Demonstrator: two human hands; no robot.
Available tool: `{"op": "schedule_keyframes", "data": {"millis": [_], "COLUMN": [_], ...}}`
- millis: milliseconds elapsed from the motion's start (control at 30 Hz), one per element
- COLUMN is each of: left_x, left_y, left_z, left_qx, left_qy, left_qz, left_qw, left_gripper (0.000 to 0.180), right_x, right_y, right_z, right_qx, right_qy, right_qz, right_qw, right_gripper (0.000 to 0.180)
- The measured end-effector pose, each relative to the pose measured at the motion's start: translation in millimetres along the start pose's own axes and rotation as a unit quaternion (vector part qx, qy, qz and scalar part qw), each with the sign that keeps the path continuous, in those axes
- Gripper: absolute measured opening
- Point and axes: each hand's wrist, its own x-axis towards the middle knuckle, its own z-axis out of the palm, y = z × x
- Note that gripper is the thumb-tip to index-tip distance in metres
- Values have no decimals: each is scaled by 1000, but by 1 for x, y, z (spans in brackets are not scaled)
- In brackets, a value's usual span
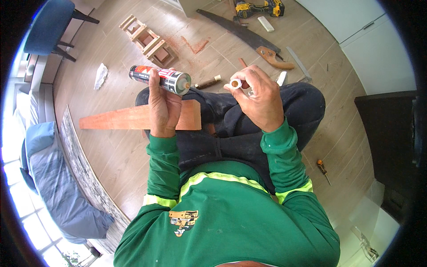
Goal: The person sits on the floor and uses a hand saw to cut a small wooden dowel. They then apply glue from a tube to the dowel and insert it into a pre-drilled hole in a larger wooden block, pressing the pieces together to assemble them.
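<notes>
Step in hand, as I judge it: readying a sealant-type cartridge (161, 80) & its white nozzle (235, 83), 1 of each. Cartridge is in the left hand (163, 106), thumb curled over its near side, other fingers mostly hidden behind, so can't tell how tightly they close; its tan tip points right, toward the R fingers. Right hand (262, 99) has the nozzle pinched btwn thumb & index finger, rest of the fingers folded in, nozzle's wide mouth facing up at the viewer. The two are apart; next move prob. calls for turning that mouth to face the tip & keeping both in line. Count of the rest, approx. by place: 1 reddish timber beam (120, 118) under the left wrist, running out left of the L fingers; 1 slatted wooden frame (148, 40) beyond the L fingertips; 1 dark-handled tool (208, 82) on the floor btwn the two sets of fingers; 1 handsaw (242, 34) beyond the R fingers, w/ 1 yellow-black power tool (258, 9) farther out, prob. a drill, but cut by the view's edge & hard to be sure; 1 screwdriver (322, 167) right of the R fingers & nearer the body.
</notes>
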Motion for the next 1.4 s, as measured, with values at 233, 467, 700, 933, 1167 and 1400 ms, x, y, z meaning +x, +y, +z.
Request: {"op": "schedule_keyframes", "data": {"millis": [233, 467, 700, 933, 1167, 1400], "left_x": [-1, -1, -4, 0, 4, 4], "left_y": [8, 12, 12, 12, 10, 18], "left_z": [4, 12, 21, 15, 8, 14], "left_qx": [-101, -89, -41, -37, -55, -119], "left_qy": [-15, 1, 2, 12, 28, -36], "left_qz": [-16, -9, 29, 20, 18, -20], "left_qw": [995, 996, 999, 999, 998, 992], "left_gripper": [48, 44, 43, 49, 46, 47], "right_x": [-5, -6, -2, -5, -7, -17], "right_y": [-11, -55, -54, -50, -48, -50], "right_z": [13, 25, 25, 28, 32, 35], "right_qx": [349, 151, 132, 164, 210, 211], "right_qy": [86, 37, 29, 19, 33, -10], "right_qz": [141, 22, 13, 55, 84, 104], "right_qw": [922, 988, 991, 985, 973, 972], "right_gripper": [21, 23, 24, 22, 21, 19]}}
